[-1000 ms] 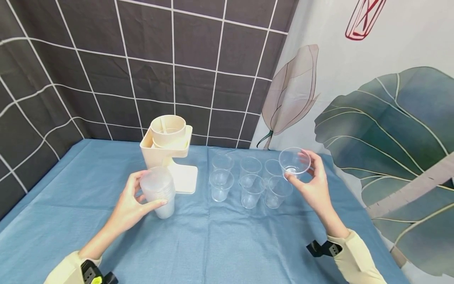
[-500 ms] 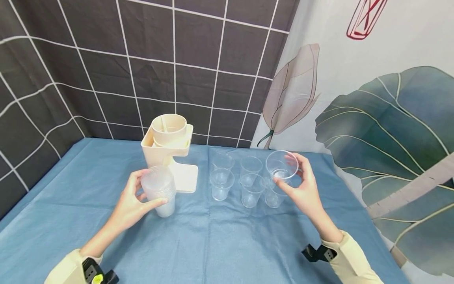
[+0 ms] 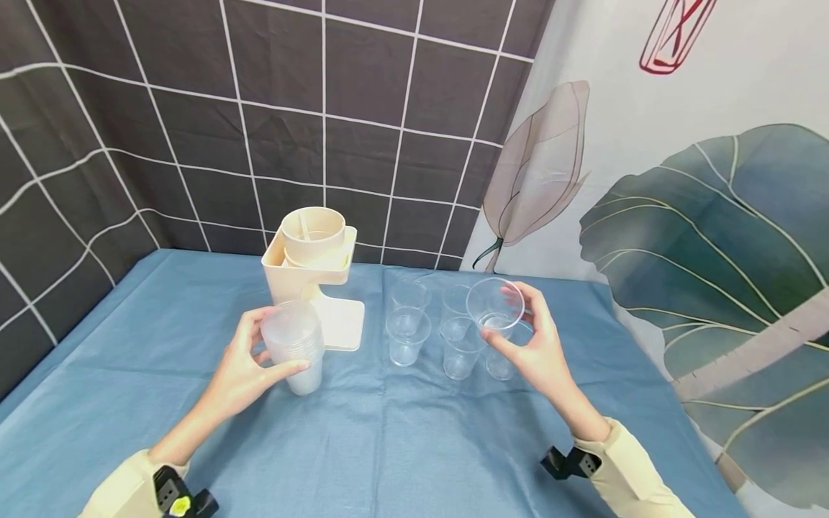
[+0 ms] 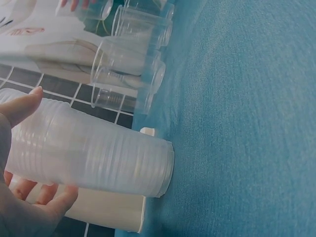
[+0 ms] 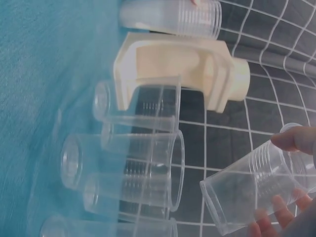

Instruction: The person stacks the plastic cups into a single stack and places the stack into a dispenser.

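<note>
My left hand [image 3: 242, 367] grips a stack of nested clear plastic cups [image 3: 294, 349], thumb on the near side and fingers round the far side. In the left wrist view the stack [image 4: 94, 143] has its base close over the blue cloth. A single clear plastic cup [image 3: 494, 306] is in my right hand [image 3: 537, 352], pinched between thumb and fingers near the rim. It is raised above the standing cups and overlaps the rightmost ones in the head view. From the right wrist the held cup [image 5: 247, 187] looks tilted relative to the upright cups [image 5: 123, 160].
Several clear cups, one of them a front-left cup [image 3: 406, 342], stand in two rows on the blue cloth [image 3: 388, 446]. Behind the stack is a cream holder [image 3: 278, 277] with a round cup-like top [image 3: 314, 237] and flat base. A dark grid-patterned curtain [image 3: 363, 86] hangs behind.
My right hand has moved left with its cup, from beside the right end of the rows to over the right-hand cups. The left hand and its stack have hardly moved.
</note>
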Tool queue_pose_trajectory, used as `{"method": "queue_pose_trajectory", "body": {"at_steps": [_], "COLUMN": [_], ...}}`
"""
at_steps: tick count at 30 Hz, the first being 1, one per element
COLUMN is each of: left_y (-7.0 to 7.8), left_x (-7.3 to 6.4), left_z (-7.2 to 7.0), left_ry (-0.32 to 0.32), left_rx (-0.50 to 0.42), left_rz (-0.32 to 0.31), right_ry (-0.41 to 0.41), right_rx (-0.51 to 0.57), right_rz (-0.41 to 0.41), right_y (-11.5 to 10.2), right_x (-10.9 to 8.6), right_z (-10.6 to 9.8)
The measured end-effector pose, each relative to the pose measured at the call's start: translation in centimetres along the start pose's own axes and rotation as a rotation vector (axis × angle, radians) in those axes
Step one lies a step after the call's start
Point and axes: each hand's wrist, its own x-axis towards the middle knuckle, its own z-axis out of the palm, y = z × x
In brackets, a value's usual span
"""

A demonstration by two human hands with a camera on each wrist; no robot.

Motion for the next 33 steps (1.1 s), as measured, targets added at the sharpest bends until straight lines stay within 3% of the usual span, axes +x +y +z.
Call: {"method": "queue_pose_trajectory", "body": {"at_steps": [33], "left_y": [0.1], "left_x": [0.0], "left_z": [0.0], "left_ry": [0.003], "left_rx": [-0.008], "left_rz": [0.012], "right_ry": [-0.116], "right_rx": [0.106], "right_rz": [-0.008], "right_y": [-1.6], "right_x": [0.7], "right_z": [4.0]}}
